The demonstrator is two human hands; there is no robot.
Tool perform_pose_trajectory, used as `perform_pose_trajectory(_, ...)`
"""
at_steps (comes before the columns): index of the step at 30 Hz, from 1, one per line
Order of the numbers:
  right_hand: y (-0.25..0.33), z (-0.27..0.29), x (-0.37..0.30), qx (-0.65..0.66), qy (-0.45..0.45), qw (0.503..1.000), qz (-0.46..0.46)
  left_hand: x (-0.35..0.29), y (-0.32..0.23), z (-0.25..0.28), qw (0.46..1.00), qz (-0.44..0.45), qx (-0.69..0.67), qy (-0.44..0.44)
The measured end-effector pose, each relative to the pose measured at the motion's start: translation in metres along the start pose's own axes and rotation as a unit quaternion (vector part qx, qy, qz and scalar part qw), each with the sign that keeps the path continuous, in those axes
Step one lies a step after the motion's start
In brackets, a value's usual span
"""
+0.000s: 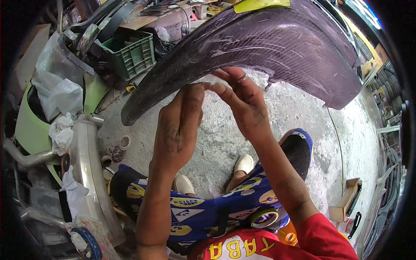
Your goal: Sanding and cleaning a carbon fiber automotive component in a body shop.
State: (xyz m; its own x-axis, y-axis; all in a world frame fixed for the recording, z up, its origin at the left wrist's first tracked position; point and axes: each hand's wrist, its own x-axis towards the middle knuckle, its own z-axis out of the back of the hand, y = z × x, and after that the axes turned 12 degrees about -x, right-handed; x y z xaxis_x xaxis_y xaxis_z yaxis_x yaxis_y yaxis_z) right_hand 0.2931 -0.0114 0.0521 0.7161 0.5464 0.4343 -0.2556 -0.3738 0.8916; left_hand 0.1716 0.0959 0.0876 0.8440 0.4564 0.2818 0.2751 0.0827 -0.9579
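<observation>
A large curved carbon-fibre car panel [286,47], shaped like a fender, spans the upper middle; its dark weave carries pale scratches and scuffs. At its lower, inward-curving edge my two hands meet, fingertip to fingertip. My left hand [180,125] is closed, thumb and fingers pinched together just below that edge. My right hand [249,104] has its thumb against the left fingertips and its other fingers bent up at the panel's edge; a ring shows on one finger. Whatever lies between the fingertips is too small to make out.
A roll of tape [264,218] lies on my lap. At left stand a green crate [132,56], a light-green car part [32,125] and a metal exhaust muffler [89,173]. A shallow box [344,201] sits on the floor at right, near stacked hoses or trim [388,93].
</observation>
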Motion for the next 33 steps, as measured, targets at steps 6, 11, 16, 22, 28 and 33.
perform_pose_trajectory(6, -0.001, 0.008, 0.019, -0.064, 0.062, 0.995, 0.044, 0.007, 0.009, -0.001, 1.000, -0.014, 0.000, -0.016)
perform_pose_trajectory(11, 0.001, 0.014, 0.028, -0.120, 0.086, 0.987, 0.059, 0.010, 0.014, -0.002, 0.998, -0.057, 0.007, -0.012)
perform_pose_trajectory(16, 0.002, 0.015, 0.032, -0.139, 0.073, 0.986, 0.062, 0.012, 0.020, 0.000, 0.996, -0.083, 0.038, -0.015)
perform_pose_trajectory(22, -0.002, 0.016, 0.034, -0.151, 0.051, 0.986, 0.047, 0.010, 0.015, -0.001, 0.995, -0.098, 0.032, -0.016)
perform_pose_trajectory(28, -0.003, 0.017, 0.034, -0.155, 0.049, 0.986, 0.040, 0.011, 0.013, -0.001, 0.996, -0.076, 0.048, -0.014)
perform_pose_trajectory(33, -0.004, 0.016, 0.036, -0.150, 0.061, 0.985, 0.062, 0.012, 0.013, -0.001, 0.997, -0.069, 0.031, -0.029)
